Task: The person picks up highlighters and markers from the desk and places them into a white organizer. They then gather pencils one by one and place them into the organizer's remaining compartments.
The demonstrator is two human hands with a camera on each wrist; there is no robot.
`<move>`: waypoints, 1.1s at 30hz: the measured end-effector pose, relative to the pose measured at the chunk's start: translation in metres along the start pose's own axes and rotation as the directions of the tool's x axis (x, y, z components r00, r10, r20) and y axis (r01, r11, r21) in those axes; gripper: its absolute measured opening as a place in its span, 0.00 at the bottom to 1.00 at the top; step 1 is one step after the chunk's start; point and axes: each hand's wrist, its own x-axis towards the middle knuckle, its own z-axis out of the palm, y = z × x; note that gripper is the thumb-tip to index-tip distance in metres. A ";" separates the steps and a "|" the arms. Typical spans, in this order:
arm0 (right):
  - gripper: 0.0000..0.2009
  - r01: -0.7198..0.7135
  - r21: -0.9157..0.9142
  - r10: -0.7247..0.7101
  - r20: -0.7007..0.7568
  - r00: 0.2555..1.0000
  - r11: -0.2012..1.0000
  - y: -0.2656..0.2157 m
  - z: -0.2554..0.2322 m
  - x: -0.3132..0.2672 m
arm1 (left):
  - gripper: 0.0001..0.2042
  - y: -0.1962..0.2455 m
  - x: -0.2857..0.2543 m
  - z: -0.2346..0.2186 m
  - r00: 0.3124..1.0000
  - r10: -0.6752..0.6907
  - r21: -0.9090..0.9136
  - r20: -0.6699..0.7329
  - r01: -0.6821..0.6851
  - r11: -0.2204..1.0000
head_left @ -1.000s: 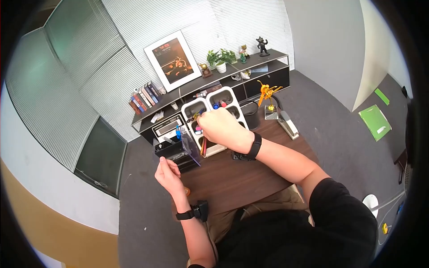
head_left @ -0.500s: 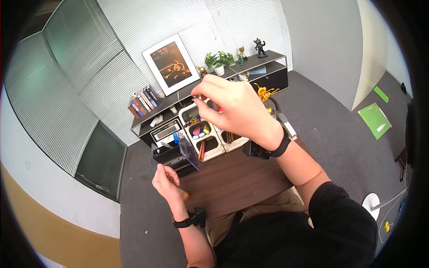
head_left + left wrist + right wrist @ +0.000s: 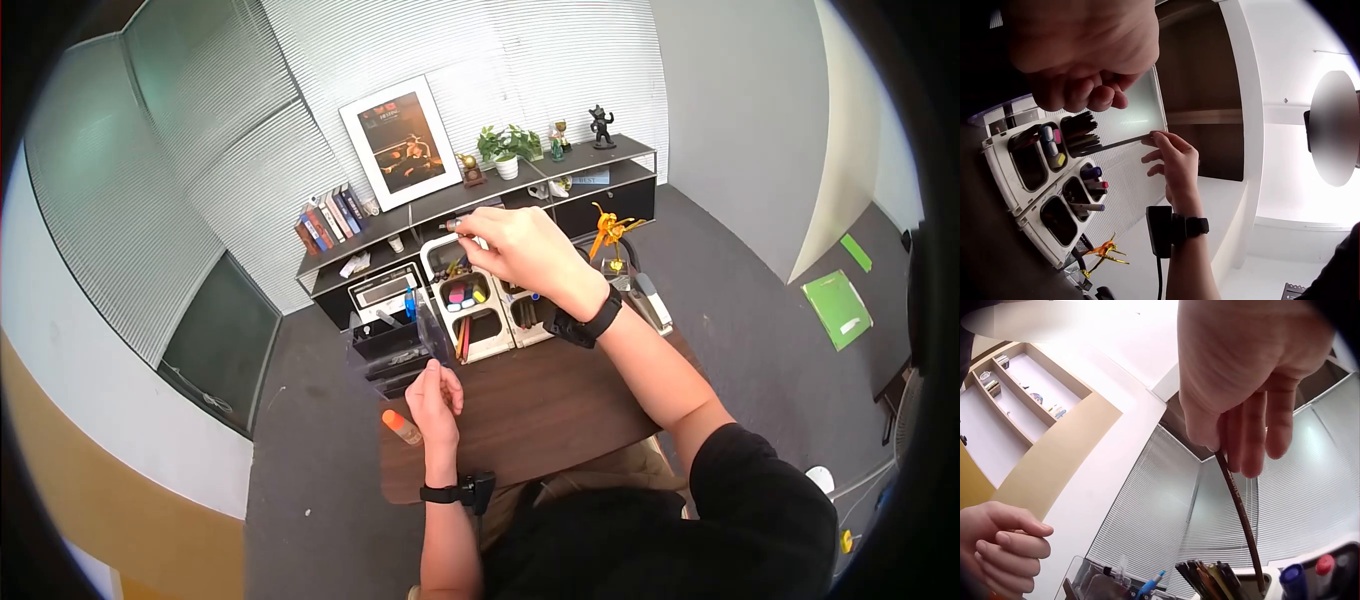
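Note:
My right hand (image 3: 530, 250) pinches the upper end of a thin dark pencil (image 3: 1239, 509) between thumb and fingertips. The pencil slants down, its lower end at the back compartment of a white desk organizer (image 3: 488, 346), beside a bunch of dark pencils (image 3: 1080, 132). Nothing is in my left hand (image 3: 436, 402), held with loosely curled fingers over the desk's left part, in front of a clear-sided file holder (image 3: 385, 345). Other compartments hold erasers and highlighter-like pieces (image 3: 1054, 147), capped markers (image 3: 1294, 581) and colored pencils (image 3: 464, 340).
An orange-capped bottle (image 3: 402, 427) stands by my left hand on the brown desk (image 3: 540, 410). On the right are a stapler (image 3: 650, 303) and a golden figurine (image 3: 612, 235). Behind runs a low black shelf (image 3: 430, 217) with books, a framed poster and a plant.
My right hand rose from low over the organizer, then came forward and down toward its back-left compartment. My left hand shifted right, uncovering the orange-capped bottle. The head view tilted slightly.

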 end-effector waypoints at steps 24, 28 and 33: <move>0.08 -0.159 -0.104 0.185 0.338 0.923 0.982 0.015 0.022 -0.015 | 0.28 -0.002 -0.006 0.008 0.996 0.031 0.205 0.087 -0.048 0.977; 0.08 -0.184 -0.107 0.211 0.352 0.912 0.977 0.014 0.017 -0.016 | 0.27 -0.001 -0.007 0.006 0.998 0.015 0.240 0.065 -0.030 0.970; 0.08 -0.199 -0.112 0.228 0.408 0.884 0.974 0.026 0.031 -0.027 | 0.26 -0.002 -0.007 0.006 0.998 -0.009 0.237 0.064 -0.007 0.971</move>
